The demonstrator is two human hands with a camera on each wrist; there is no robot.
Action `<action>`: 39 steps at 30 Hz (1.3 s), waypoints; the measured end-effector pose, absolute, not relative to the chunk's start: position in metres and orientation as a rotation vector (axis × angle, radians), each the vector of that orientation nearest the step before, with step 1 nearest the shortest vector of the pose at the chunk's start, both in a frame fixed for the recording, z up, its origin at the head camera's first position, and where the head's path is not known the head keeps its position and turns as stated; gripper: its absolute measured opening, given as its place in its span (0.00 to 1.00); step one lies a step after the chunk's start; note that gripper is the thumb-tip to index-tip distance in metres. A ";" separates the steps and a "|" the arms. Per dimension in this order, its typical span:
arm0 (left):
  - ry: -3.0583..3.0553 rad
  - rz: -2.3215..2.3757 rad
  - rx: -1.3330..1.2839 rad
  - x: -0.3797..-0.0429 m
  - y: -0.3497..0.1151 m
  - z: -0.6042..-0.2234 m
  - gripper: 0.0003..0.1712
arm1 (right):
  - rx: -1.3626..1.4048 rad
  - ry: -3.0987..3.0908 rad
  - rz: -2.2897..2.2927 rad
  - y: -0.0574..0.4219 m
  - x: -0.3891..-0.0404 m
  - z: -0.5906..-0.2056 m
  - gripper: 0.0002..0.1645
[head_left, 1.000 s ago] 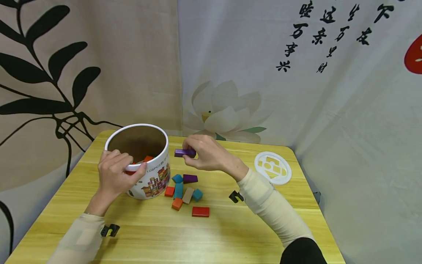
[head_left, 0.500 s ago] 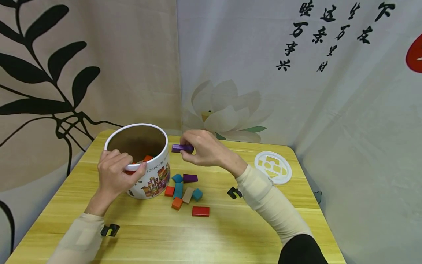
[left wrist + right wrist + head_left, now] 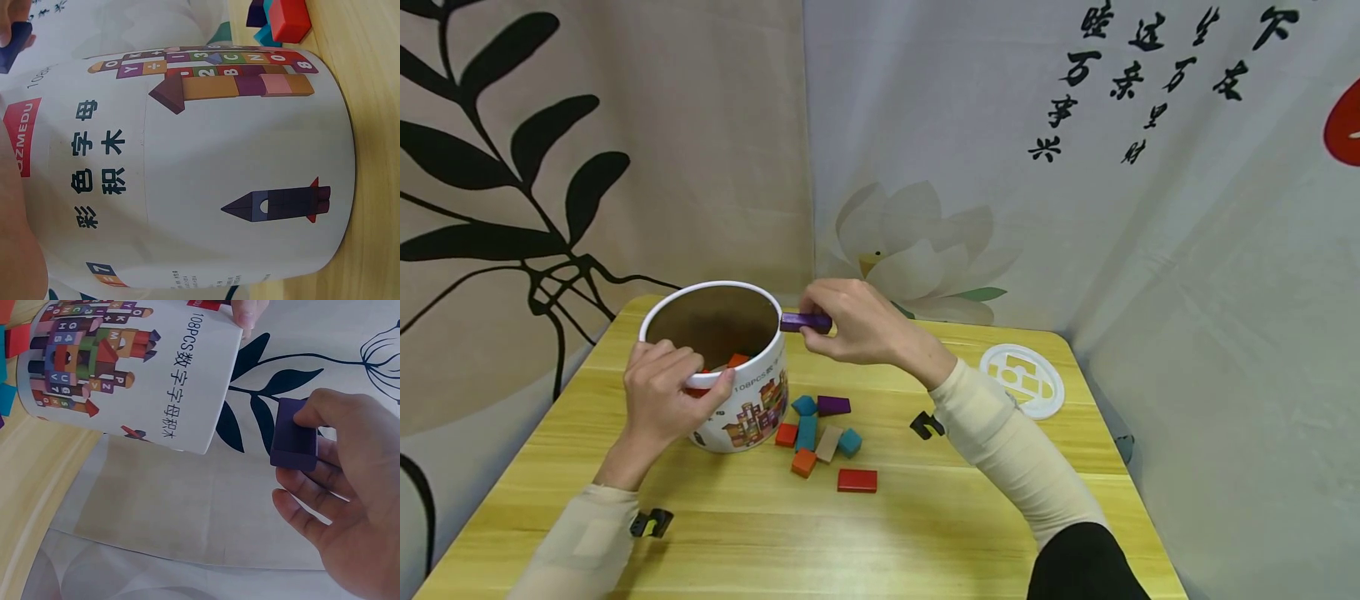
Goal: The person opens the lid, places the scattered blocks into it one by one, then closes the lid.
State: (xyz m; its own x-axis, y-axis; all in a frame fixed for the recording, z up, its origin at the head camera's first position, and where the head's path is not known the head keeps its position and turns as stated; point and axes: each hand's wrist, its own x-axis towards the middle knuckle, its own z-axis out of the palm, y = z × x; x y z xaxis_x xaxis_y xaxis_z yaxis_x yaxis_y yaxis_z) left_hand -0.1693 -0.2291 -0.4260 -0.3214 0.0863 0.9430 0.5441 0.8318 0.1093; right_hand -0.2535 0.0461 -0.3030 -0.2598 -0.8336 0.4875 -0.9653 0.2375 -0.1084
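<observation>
My right hand pinches a purple block between thumb and fingers, just right of the bucket's rim in the head view. The right wrist view shows the same purple block apart from the bucket wall. The white printed bucket stands on the table with red and orange blocks inside; the rest of its contents is hidden. With fingers over the near rim and thumb outside, my left hand grips the bucket. In the left wrist view the printed bucket wall fills most of the picture.
Right of the bucket lie several loose blocks: a purple one, blue ones such as this blue block, a tan block, an orange block and a red block. A white cut-out lid rests at the table's right.
My right hand has moved left and away from me with the purple block, bringing it up to the bucket's rim. The left hand, bucket and loose blocks stay put.
</observation>
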 end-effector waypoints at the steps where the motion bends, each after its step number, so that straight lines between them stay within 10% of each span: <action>1: -1.861 -0.496 -0.476 -0.169 -0.229 -0.426 0.30 | 1.664 -2.189 0.560 0.045 -0.254 -0.302 0.07; 39: -1.830 -0.505 -0.491 -0.171 -0.230 -0.427 0.30 | 1.591 -2.337 0.340 -0.015 -0.262 -0.276 0.10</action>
State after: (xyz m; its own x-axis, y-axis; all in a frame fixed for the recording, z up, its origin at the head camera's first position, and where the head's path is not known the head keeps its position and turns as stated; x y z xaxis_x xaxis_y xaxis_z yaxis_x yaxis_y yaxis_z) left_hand -0.1709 -0.2301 -0.4275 -0.2938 0.0844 0.9521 0.5606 0.8220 0.1001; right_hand -0.2625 -0.0145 -0.2763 -0.3460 -0.8628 0.3685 -0.9321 0.3610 -0.0299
